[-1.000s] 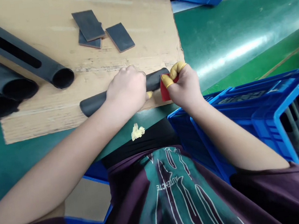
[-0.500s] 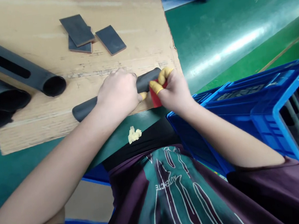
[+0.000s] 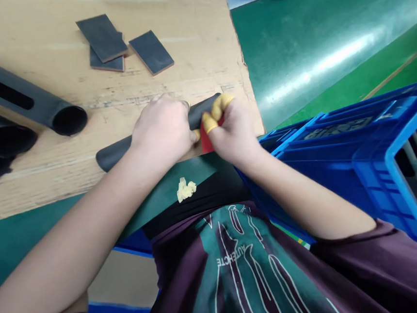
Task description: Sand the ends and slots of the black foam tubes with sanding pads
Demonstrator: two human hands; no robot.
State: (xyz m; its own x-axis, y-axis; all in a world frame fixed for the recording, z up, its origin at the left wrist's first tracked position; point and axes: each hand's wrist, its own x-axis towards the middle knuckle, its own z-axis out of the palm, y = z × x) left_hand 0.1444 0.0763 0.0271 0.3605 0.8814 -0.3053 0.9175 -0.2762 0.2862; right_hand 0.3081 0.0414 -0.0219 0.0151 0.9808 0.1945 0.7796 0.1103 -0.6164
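My left hand [image 3: 162, 130] is closed around a dark grey rubbery tube [image 3: 115, 155] lying across a cardboard sheet [image 3: 191, 46]. A yellow finger cot shows under that hand. My right hand [image 3: 234, 131], with yellow cots on its fingers, pinches a red abrasive pad [image 3: 207, 139] against the tube's far end. The pad is mostly hidden by those fingers. The hands nearly touch, and they hide the tube's middle.
Several dark rectangular plates [image 3: 102, 37] lie on the cardboard. Larger black slotted tubes [image 3: 16, 93] lie at its left. A crumpled yellow scrap [image 3: 185, 189] rests on the green bench [image 3: 312, 55]. A blue crate [image 3: 339, 150] stands close to my right forearm.
My hands and the tube have shifted slightly left in view along with the scene. The right hand stays pinched on the red pad at the tube.
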